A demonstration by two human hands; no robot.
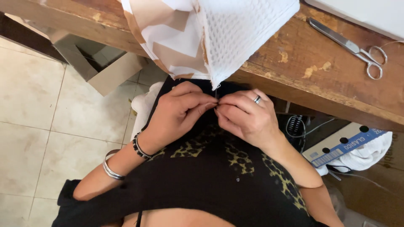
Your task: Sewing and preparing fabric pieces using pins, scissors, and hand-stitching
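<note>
My left hand (182, 110) and my right hand (246, 115) meet fingertip to fingertip just below the hanging corner of a fabric piece (210, 38). The fabric is white mesh on one side and white with tan zigzags on the other, and it drapes off the wooden table (320, 80). Both hands pinch something very thin, seemingly a thread (216, 93), at that corner. A ring sits on my right hand. Bead and metal bracelets circle my left wrist. My lap below is covered by a black garment with a leopard pattern (219, 168).
Metal scissors (351, 45) lie on the table at the upper right. Under the table at the right are a blue and white box (345, 145), white cloth and cables. An open cardboard box (99, 63) stands on the tiled floor at the left.
</note>
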